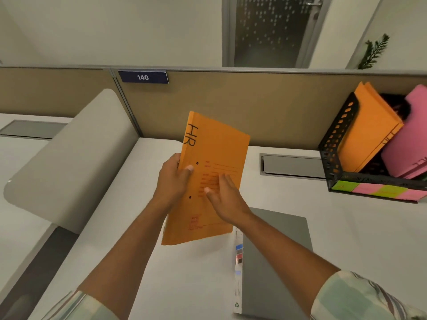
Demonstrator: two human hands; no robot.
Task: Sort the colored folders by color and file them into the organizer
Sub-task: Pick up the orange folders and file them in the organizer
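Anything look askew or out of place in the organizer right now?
Nothing is damaged. In the black organizer, the orange folders and pink folders lean rather than stand upright. The pink ones rest against the orange.

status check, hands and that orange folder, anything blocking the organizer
Left hand grips the orange folder at its spine edge; right hand flat on its cover. Folder held above desk, not filed. Organizer already holds orange and pink folders; path looks clear.
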